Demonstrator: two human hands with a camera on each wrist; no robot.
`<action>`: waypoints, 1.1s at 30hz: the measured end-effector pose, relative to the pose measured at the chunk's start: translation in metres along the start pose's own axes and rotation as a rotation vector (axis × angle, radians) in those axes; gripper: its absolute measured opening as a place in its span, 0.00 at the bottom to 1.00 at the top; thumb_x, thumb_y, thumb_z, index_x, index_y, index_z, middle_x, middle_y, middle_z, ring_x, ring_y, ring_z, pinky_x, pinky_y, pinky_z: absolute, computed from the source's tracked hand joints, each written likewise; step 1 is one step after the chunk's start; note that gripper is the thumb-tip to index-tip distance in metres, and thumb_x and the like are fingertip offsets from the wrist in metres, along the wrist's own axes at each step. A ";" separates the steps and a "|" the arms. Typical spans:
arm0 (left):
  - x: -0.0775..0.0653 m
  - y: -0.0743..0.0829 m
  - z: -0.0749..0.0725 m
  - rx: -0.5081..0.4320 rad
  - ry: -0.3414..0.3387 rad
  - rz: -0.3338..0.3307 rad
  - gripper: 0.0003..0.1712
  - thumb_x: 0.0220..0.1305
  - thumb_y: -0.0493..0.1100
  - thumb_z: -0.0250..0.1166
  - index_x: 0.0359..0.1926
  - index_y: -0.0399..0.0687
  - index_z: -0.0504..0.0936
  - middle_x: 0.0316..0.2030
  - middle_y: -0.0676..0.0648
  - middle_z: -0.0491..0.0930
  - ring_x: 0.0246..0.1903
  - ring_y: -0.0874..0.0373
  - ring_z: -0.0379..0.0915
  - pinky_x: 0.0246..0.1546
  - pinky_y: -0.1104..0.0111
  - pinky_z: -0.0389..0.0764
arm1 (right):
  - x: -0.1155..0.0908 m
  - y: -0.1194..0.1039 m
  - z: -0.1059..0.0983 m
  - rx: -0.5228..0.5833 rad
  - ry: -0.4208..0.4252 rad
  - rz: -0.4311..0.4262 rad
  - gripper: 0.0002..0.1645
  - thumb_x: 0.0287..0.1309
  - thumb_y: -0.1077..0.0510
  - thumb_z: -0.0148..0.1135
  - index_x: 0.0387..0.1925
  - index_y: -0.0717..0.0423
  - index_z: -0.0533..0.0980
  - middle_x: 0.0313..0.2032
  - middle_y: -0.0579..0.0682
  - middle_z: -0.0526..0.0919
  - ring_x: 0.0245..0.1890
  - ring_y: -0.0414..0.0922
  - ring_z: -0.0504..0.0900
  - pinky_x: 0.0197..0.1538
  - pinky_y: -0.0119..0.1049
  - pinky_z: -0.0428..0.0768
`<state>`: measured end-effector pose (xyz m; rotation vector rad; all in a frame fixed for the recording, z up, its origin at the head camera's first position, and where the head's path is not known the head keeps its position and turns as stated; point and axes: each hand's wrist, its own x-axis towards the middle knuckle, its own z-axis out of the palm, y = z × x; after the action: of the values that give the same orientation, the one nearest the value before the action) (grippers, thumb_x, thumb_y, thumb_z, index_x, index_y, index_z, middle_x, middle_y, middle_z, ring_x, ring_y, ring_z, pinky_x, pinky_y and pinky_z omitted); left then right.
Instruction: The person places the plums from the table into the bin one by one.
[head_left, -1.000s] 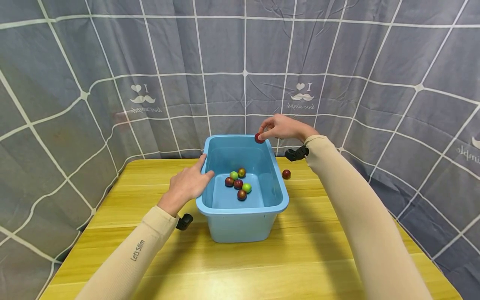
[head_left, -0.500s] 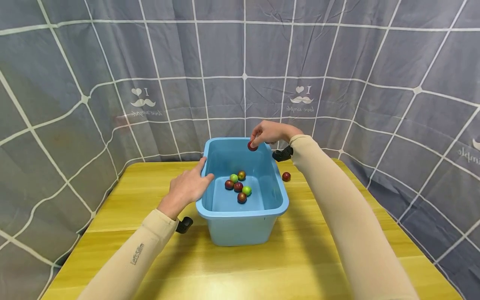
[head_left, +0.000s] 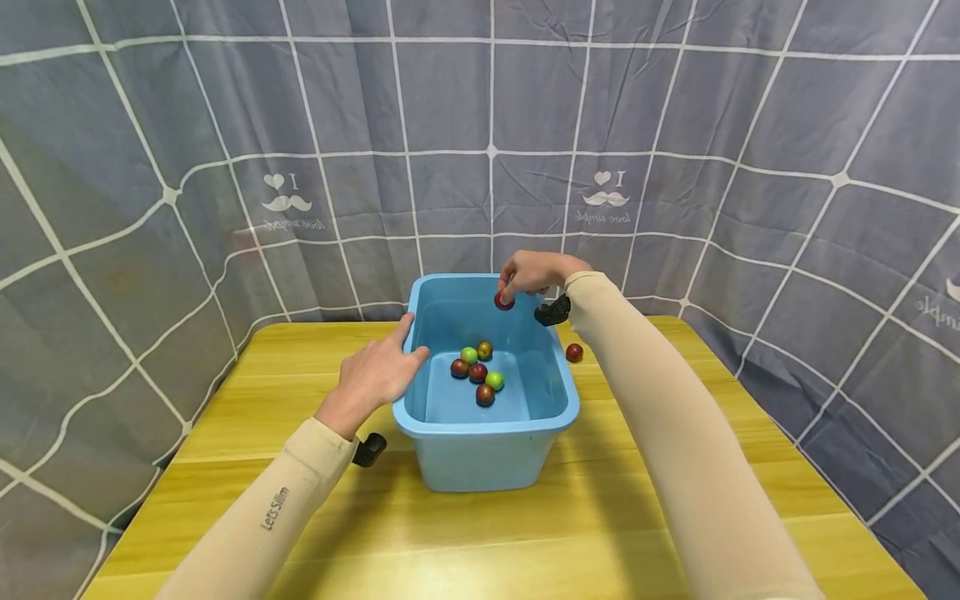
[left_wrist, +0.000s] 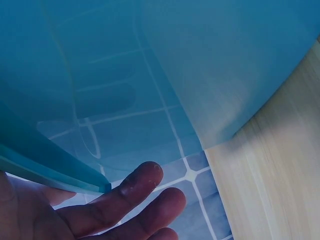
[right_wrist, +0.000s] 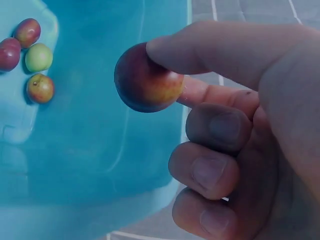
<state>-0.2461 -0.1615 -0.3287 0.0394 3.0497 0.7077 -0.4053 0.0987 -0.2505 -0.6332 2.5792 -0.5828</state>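
Observation:
In the head view my right hand (head_left: 536, 272) pinches a dark red plum (head_left: 504, 301) over the far right part of a blue plastic tub (head_left: 480, 429). The right wrist view shows this plum (right_wrist: 146, 80) between thumb and index finger, the other fingers curled beneath with nothing in them. My left hand (head_left: 378, 367) holds the tub's left rim, thumb over the edge and fingers along the outside; the left wrist view shows those fingers (left_wrist: 142, 187) fairly straight under the rim. On the tub's floor lie several plums, red ones (head_left: 485, 395) and green ones (head_left: 495, 381).
Another dark red plum (head_left: 574, 352) lies on the wooden table (head_left: 480, 542), just right of the tub. A grey curtain (head_left: 450, 100) with white grid lines hangs behind and at both sides.
My right hand has moved left and down, carrying the plum from the tub's right rim to over its inside. The left hand stays on the rim.

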 end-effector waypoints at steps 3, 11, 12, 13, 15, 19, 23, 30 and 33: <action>0.001 0.002 0.000 0.004 0.000 0.001 0.43 0.71 0.65 0.44 0.82 0.63 0.43 0.38 0.41 0.81 0.31 0.48 0.76 0.28 0.58 0.70 | 0.001 -0.001 0.002 -0.011 0.001 0.003 0.10 0.64 0.55 0.65 0.43 0.56 0.81 0.29 0.49 0.79 0.17 0.40 0.62 0.24 0.33 0.63; 0.004 0.006 -0.001 0.024 -0.004 0.006 0.44 0.70 0.67 0.43 0.82 0.65 0.42 0.54 0.38 0.82 0.39 0.45 0.79 0.28 0.57 0.71 | 0.007 0.003 0.004 0.017 -0.004 0.028 0.08 0.63 0.59 0.66 0.41 0.60 0.82 0.31 0.51 0.80 0.16 0.38 0.62 0.26 0.35 0.65; 0.004 0.006 -0.001 0.022 -0.005 0.006 0.44 0.71 0.67 0.43 0.82 0.65 0.42 0.51 0.38 0.82 0.37 0.46 0.79 0.27 0.57 0.71 | 0.007 0.004 0.004 0.021 -0.005 0.030 0.08 0.63 0.60 0.66 0.41 0.60 0.82 0.32 0.52 0.80 0.16 0.38 0.63 0.27 0.35 0.65; 0.004 0.006 -0.002 0.021 -0.006 0.006 0.44 0.71 0.67 0.43 0.82 0.65 0.41 0.48 0.39 0.83 0.36 0.46 0.78 0.27 0.57 0.71 | 0.007 0.004 0.004 0.021 -0.002 0.032 0.09 0.63 0.59 0.66 0.42 0.60 0.82 0.32 0.52 0.80 0.16 0.39 0.63 0.27 0.35 0.65; 0.004 0.006 -0.002 0.023 -0.004 0.005 0.43 0.71 0.66 0.43 0.82 0.65 0.42 0.46 0.40 0.83 0.35 0.47 0.78 0.27 0.57 0.71 | 0.007 0.006 0.003 0.018 -0.001 0.038 0.12 0.63 0.59 0.66 0.45 0.61 0.82 0.31 0.50 0.79 0.16 0.38 0.63 0.26 0.34 0.66; 0.004 0.006 -0.003 0.030 -0.005 0.007 0.43 0.71 0.66 0.43 0.82 0.65 0.41 0.49 0.38 0.82 0.37 0.46 0.79 0.27 0.57 0.71 | 0.006 0.007 0.002 0.019 0.001 0.044 0.19 0.63 0.58 0.66 0.54 0.63 0.80 0.30 0.48 0.78 0.16 0.37 0.62 0.28 0.35 0.66; 0.003 0.006 -0.002 0.025 -0.005 0.006 0.43 0.71 0.66 0.43 0.82 0.65 0.42 0.54 0.37 0.81 0.40 0.44 0.79 0.28 0.57 0.71 | 0.002 0.009 0.002 0.015 0.017 0.030 0.22 0.64 0.56 0.66 0.56 0.62 0.79 0.39 0.51 0.82 0.19 0.38 0.64 0.29 0.35 0.68; 0.001 0.004 0.000 0.029 -0.010 -0.001 0.43 0.71 0.66 0.43 0.82 0.64 0.42 0.60 0.36 0.78 0.47 0.41 0.79 0.30 0.56 0.72 | -0.013 0.019 0.001 0.055 0.087 -0.023 0.21 0.64 0.55 0.65 0.56 0.59 0.80 0.47 0.56 0.83 0.16 0.38 0.60 0.27 0.36 0.66; 0.000 0.002 0.000 0.027 -0.008 -0.006 0.43 0.71 0.66 0.43 0.82 0.64 0.42 0.57 0.37 0.80 0.42 0.43 0.79 0.29 0.57 0.72 | -0.017 0.027 -0.001 0.113 0.108 -0.043 0.20 0.64 0.55 0.65 0.56 0.59 0.80 0.40 0.57 0.82 0.14 0.38 0.58 0.25 0.34 0.64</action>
<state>-0.2463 -0.1598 -0.3274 0.0336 3.0508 0.6642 -0.4011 0.1297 -0.2577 -0.6370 2.6149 -0.7913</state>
